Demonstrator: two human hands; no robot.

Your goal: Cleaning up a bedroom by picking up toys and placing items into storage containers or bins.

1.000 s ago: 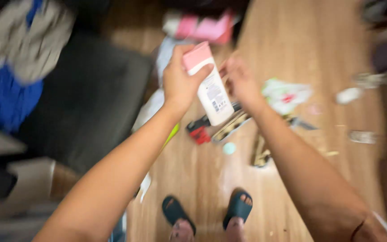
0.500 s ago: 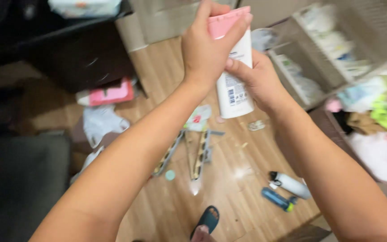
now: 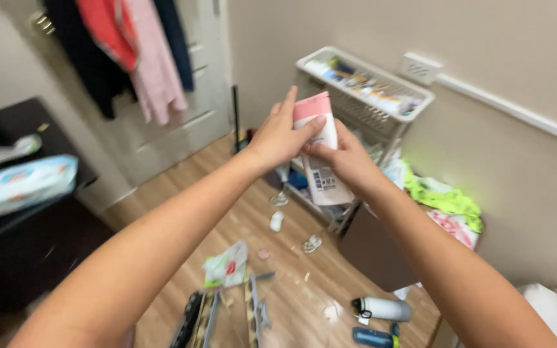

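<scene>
One white plastic lotion bottle with a pink cap (image 3: 320, 154) is being held up in front of the chest, both hands on it. Left hand (image 3: 280, 136) is wrapping the pink top – grip pressed together around the cap, fingers curling over. Right hand (image 3: 346, 158) is clasping the white body from behind, grip closed on it too. Beyond it, one white wire shelf rack (image 3: 381, 106) is standing against the wall w/ small toiletries. Down on the wood floor (image 3: 182, 187) – 2 cylinders lying side by side: one grey flask (image 3: 385, 309), one blue can (image 3: 372, 336).
</scene>
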